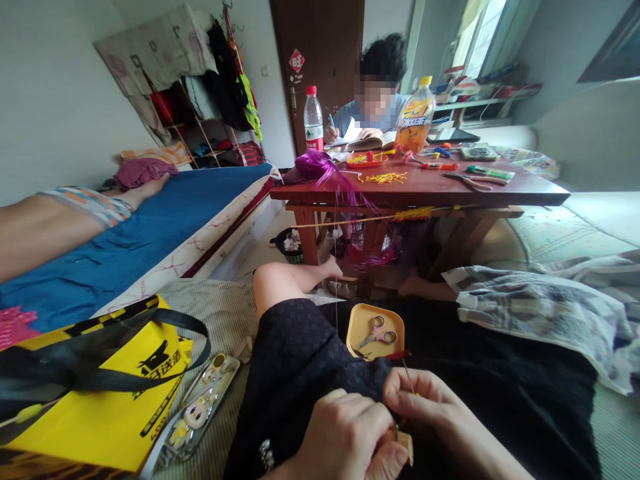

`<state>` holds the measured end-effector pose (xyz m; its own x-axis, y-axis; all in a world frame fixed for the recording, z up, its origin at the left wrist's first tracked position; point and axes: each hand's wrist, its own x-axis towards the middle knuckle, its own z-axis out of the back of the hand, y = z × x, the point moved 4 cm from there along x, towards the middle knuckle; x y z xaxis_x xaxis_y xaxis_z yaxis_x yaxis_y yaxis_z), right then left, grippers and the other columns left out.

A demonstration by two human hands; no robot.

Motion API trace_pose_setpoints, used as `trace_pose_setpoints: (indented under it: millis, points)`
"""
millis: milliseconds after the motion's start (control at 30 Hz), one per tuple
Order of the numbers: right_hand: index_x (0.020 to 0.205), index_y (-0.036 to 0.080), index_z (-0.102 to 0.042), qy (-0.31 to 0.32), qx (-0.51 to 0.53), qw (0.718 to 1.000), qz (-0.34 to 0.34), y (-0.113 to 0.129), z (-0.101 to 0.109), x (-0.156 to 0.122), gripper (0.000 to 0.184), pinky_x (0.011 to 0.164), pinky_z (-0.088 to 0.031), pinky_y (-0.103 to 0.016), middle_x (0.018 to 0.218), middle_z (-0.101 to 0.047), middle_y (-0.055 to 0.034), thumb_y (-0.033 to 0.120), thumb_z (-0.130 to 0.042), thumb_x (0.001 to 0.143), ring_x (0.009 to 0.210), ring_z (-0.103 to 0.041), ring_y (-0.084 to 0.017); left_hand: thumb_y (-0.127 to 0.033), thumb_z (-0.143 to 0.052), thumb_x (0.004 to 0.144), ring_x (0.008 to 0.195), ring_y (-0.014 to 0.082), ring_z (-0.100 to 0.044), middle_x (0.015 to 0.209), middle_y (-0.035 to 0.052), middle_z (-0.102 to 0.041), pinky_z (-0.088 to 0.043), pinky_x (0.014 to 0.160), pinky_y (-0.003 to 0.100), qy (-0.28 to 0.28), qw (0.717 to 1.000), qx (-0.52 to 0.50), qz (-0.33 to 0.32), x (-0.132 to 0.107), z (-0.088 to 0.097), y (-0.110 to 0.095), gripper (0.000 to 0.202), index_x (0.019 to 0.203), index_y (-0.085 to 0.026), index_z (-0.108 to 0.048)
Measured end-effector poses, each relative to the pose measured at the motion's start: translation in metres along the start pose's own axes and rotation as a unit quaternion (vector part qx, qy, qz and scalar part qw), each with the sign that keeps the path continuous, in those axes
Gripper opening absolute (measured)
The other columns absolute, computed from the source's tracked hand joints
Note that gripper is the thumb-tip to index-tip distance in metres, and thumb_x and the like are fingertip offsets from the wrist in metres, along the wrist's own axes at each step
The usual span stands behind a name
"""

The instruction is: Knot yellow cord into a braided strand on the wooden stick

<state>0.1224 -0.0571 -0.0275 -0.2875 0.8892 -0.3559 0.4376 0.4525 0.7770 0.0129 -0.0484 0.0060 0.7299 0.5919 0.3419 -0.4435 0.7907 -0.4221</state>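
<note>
Over my lap, my left hand [347, 430] is closed around a small light-wood piece [404, 445], its end showing beside the thumb. Close against it, my right hand [425, 398] pinches a thin stem [408, 375] with a dark red tip; a bit of yellow shows at the fingertips. What joins the two pieces is hidden by my fingers. Just beyond my hands, a yellow tray [360, 315] rests on the black cloth, with a pair of scissors [379, 331] lying in it. A thin pale thread [337, 287] hangs down toward my lap.
Ahead is a red-brown table [430, 180] holding purple strands [317, 168], yellow pieces [385, 178], pliers [470, 181], and two bottles. A person [375, 100] sits writing behind it. A yellow bag [110, 400] and a phone [203, 403] lie left. Another person's legs [60, 220] rest on the bed.
</note>
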Motion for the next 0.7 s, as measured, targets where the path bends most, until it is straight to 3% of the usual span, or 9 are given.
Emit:
trace_pose_setpoints:
  millis: [167,300,433,567,700]
  points:
    - [0.059,0.014,-0.049,-0.023,0.009,1.000,-0.009,-0.003,0.000,0.001,0.022,0.042,-0.016,-0.018,0.049,-0.035,0.0071,0.029,-0.064,0.066,0.044,-0.024,-0.004,-0.049,-0.002,0.089,0.042,0.0116,-0.044,0.048,-0.0006,-0.049,-0.028,0.045,0.026,-0.048,0.997,0.052,-0.028,-0.002,0.005,-0.002,0.060,0.058,-0.019,-0.043]
    - [0.061,0.015,-0.048,-0.025,0.014,0.999,-0.017,-0.007,0.002,0.001,0.020,0.043,-0.016,-0.018,0.050,-0.037,0.0065,0.029,-0.062,0.067,0.044,-0.025,-0.004,-0.052,-0.012,0.089,0.042,0.0117,-0.047,0.050,-0.0007,-0.053,-0.031,0.045,0.025,-0.071,0.996,0.059,-0.012,-0.001,0.013,-0.003,0.053,0.072,-0.017,-0.048]
    - [0.063,0.015,-0.049,-0.030,0.021,0.999,-0.029,-0.009,0.002,0.001,0.017,0.044,-0.019,-0.017,0.051,-0.039,0.0060,0.026,-0.062,0.064,0.046,-0.029,-0.005,-0.048,-0.011,0.090,0.044,0.0122,-0.050,0.052,-0.0002,-0.056,-0.031,0.047,0.025,-0.047,0.997,0.053,-0.037,0.002,0.015,-0.007,0.053,0.084,-0.016,-0.053]
    - [0.061,0.014,-0.049,-0.023,0.036,0.999,-0.013,-0.006,0.000,0.001,0.020,0.046,-0.023,-0.017,0.053,-0.039,0.0054,0.027,-0.064,0.064,0.049,-0.031,-0.005,-0.050,-0.014,0.090,0.047,0.0119,-0.053,0.053,0.0013,-0.059,-0.031,0.049,0.026,-0.052,0.998,0.015,-0.034,0.001,0.013,-0.005,0.055,0.074,-0.016,-0.055]
    - [0.064,0.016,-0.046,0.000,0.033,0.999,0.000,-0.002,0.000,0.000,0.027,0.043,-0.017,-0.017,0.051,-0.030,0.0082,0.035,-0.065,0.068,0.045,-0.022,-0.004,-0.054,-0.008,0.088,0.045,0.0109,-0.051,0.053,0.0016,-0.059,-0.030,0.048,0.026,-0.015,1.000,-0.017,-0.018,0.001,0.007,-0.003,0.064,0.068,-0.016,-0.056]
